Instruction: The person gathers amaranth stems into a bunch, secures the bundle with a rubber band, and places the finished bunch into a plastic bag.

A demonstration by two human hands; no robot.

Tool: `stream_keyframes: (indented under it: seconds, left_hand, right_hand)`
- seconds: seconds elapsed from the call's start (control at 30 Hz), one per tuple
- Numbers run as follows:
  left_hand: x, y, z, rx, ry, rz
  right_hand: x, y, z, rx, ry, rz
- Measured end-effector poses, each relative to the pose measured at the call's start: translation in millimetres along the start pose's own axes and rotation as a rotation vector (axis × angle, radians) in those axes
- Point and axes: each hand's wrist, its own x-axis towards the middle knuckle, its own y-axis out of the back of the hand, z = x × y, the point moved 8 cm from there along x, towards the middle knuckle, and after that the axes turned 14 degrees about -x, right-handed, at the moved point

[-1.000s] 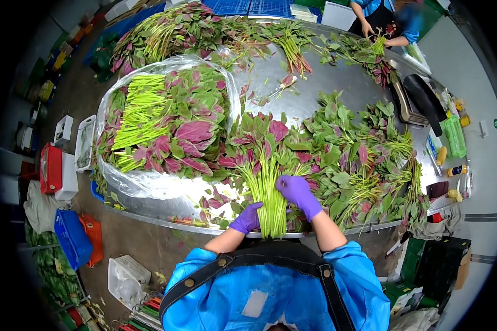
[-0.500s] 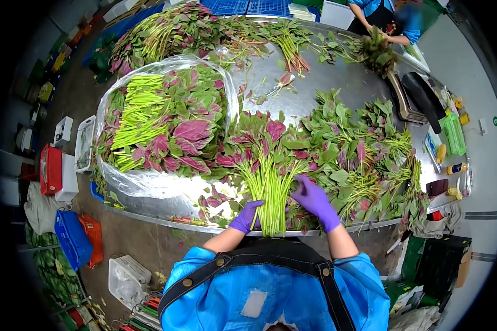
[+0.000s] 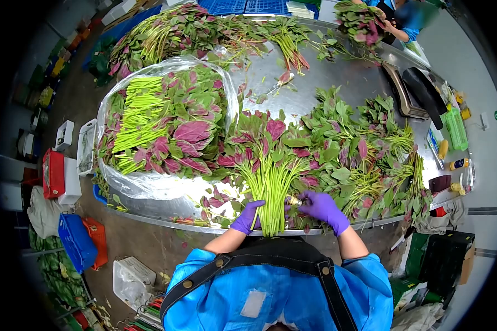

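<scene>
My left hand point(image 3: 246, 219), in a purple glove, is wrapped round the left side of a bunch of green stems point(image 3: 271, 193) at the table's front edge. The bunch stands with its red and green leaves away from me and its stem ends toward me. Just right of the stems, my right hand point(image 3: 321, 211), also gloved in purple, has its fingers closed round a small pale and brown object point(image 3: 294, 202) that I cannot make out clearly. More leafy bunches point(image 3: 364, 160) lie to the right. A plastic-lined container point(image 3: 234, 99) at the left holds stacked bunches.
A large leafy pile point(image 3: 165, 36) lies at the back left of the metal table point(image 3: 309, 83). A scale point(image 3: 403, 91), a green basket point(image 3: 454, 129) and bottles stand at the right. Another person point(image 3: 391, 27) handles a bunch at the back right. Blue and orange crates stand on the floor at left.
My right hand has moved slightly right from beside the stems, and a small object now shows at its fingertips. The other person's bunch has been raised and moved left.
</scene>
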Motion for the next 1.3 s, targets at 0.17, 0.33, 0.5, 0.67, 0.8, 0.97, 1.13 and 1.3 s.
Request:
stream_keyframes:
  seconds: [0.17, 0.33, 0.5, 0.67, 0.8, 0.97, 1.13, 1.3]
  left_hand:
    - [-2.2, -1.9, -0.4, 0.013, 0.011, -0.009]
    - [-6.6, 13.7, 6.6, -0.035, 0.001, 0.083]
    - [0.6, -4.1, 4.4, -0.022, -0.005, -0.077]
    - [0.5, -7.2, -0.5, -0.038, -0.009, -0.063]
    - [0.0, -5.9, 2.3, -0.036, -0.022, -0.087]
    - [-0.7, -8.6, 7.4, 0.026, -0.075, -0.046]
    - [-1.4, 35.5, 7.7, 0.093, 0.006, 0.132]
    - [-1.9, -10.4, 8.7, 0.167, -0.115, 0.116]
  right_hand:
    - [33.0, -1.2, -8.5, -0.101, 0.013, 0.355]
    - [-27.5, 15.2, 29.1, 0.451, -0.044, -0.260]
    - [-9.3, 57.2, 15.2, -0.326, 0.007, 0.339]
    - [85.4, 48.2, -25.7, -0.270, -0.043, 0.733]
    - [98.1, 47.9, -14.0, -0.283, -0.085, 0.677]
    - [28.5, 46.8, -29.4, 0.009, 0.135, 0.451]
    - [4.2, 23.4, -19.3, 0.150, 0.192, 0.291]
    - [-0.6, 47.5, -7.1, 0.380, 0.120, 0.487]
